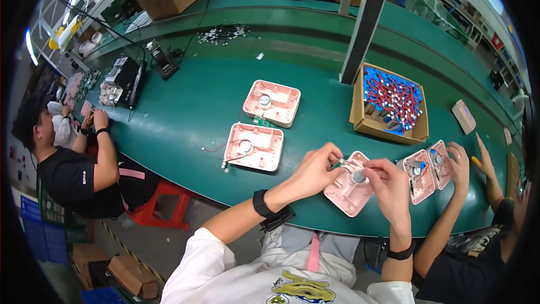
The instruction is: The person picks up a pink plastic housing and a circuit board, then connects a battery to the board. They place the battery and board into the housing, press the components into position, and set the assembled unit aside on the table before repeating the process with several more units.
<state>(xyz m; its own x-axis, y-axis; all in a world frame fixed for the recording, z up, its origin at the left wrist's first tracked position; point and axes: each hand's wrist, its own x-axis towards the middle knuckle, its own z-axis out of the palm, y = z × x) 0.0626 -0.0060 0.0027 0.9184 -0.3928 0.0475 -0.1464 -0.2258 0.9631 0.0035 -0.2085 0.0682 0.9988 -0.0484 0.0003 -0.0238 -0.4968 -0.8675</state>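
In front of me a pink plastic housing (pixel 350 201) lies open on the green bench, a round silver speaker (pixel 358 177) in its middle. My left hand (pixel 315 170) is closed at the housing's upper left, pinching a small green circuit board (pixel 341 163) with thin wires. My right hand (pixel 389 184) is closed over the housing's right side, thumb and finger pinched beside the speaker; what they hold, if anything, is too small to tell. Two more open pink housings, an upper one (pixel 287 101) and a lower one (pixel 264 160), lie to the left with speakers and wires.
A cardboard box (pixel 360 118) of blue battery packs with red leads stands behind, near a metal post (pixel 368 22). At right, a co-worker's hand (pixel 460 166) touches pink housings (pixel 423 191). Another person (pixel 67 163) works at left. Small parts (pixel 225 34) lie scattered farther back.
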